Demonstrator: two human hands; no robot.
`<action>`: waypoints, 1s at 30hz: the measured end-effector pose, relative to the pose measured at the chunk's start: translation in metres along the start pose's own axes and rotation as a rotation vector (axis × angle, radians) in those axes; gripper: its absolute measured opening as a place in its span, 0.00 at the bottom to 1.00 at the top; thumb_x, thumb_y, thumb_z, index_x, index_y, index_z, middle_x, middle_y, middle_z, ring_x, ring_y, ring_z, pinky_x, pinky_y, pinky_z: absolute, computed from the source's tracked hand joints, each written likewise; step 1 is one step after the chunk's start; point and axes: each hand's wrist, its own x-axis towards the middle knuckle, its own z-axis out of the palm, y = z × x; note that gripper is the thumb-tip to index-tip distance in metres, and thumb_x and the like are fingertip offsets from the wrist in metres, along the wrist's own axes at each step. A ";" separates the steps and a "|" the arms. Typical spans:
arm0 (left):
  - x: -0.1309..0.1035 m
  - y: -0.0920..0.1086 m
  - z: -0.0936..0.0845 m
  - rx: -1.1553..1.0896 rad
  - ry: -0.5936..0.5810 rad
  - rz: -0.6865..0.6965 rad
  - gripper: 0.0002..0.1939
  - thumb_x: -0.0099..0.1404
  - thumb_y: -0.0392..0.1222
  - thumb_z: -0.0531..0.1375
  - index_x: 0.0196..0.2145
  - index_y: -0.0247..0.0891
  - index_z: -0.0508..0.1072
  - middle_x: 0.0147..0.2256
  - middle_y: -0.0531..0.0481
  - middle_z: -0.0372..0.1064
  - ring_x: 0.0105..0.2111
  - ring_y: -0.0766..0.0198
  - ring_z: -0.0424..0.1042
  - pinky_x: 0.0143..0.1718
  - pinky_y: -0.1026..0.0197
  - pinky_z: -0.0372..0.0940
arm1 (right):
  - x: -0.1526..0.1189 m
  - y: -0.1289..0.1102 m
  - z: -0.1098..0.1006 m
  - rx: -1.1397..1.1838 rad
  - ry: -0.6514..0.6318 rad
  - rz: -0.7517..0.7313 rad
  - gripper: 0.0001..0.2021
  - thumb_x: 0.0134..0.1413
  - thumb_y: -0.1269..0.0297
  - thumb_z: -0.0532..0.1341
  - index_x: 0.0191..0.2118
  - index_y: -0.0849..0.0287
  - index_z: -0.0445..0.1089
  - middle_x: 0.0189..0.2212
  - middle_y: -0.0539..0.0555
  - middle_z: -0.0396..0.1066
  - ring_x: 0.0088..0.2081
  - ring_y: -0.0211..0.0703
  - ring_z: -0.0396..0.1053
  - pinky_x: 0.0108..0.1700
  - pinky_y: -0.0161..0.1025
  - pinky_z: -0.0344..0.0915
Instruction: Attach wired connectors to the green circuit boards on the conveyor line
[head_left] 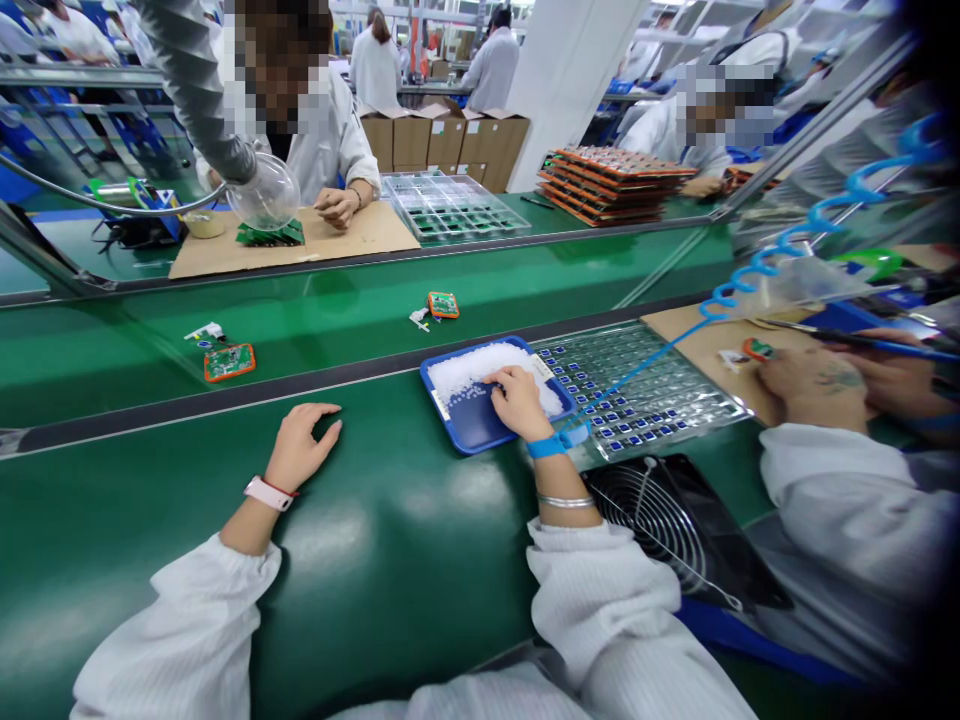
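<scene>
My left hand [301, 445] rests at the near edge of the green table, thumb and forefinger apart, holding nothing. It wears a pale pink wristband. My right hand [517, 400] is over a blue tray [477, 430], its forefinger stretched toward small white pieces [480, 368] and its other fingers bent. The pieces are heaped at the tray's far side, with a few scattered close to my fingertips. I see no piece clearly held. A blue wrist strap [546, 446] on my right wrist joins a coiled blue cord [787, 250].
Right of the tray lies a clear panel [645, 385] with rows of small blue squares. A black fan [667, 530] sits near my right forearm. Orange-edged circuit boards [230, 362] lie on the green strip ahead. A co-worker's hands [817, 385] work at the right; another person sits opposite.
</scene>
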 end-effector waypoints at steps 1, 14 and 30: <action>0.000 0.000 0.000 -0.001 0.000 0.002 0.15 0.63 0.48 0.53 0.41 0.39 0.71 0.41 0.45 0.72 0.43 0.54 0.68 0.47 0.51 0.62 | 0.000 0.000 0.000 0.007 0.000 0.000 0.14 0.46 0.75 0.51 0.35 0.60 0.72 0.38 0.59 0.65 0.44 0.51 0.59 0.49 0.49 0.57; 0.002 0.001 -0.001 -0.019 -0.013 0.004 0.13 0.62 0.48 0.53 0.40 0.40 0.72 0.40 0.46 0.72 0.43 0.55 0.68 0.47 0.51 0.62 | -0.001 -0.005 -0.004 -0.024 -0.032 -0.019 0.12 0.47 0.74 0.53 0.34 0.60 0.72 0.40 0.58 0.65 0.45 0.51 0.59 0.49 0.48 0.56; 0.002 0.001 0.000 -0.026 -0.015 0.019 0.12 0.62 0.46 0.53 0.39 0.39 0.72 0.40 0.46 0.73 0.43 0.55 0.68 0.48 0.51 0.61 | -0.002 -0.010 -0.005 -0.077 -0.022 -0.018 0.13 0.47 0.74 0.53 0.37 0.60 0.71 0.42 0.60 0.63 0.45 0.53 0.59 0.48 0.49 0.58</action>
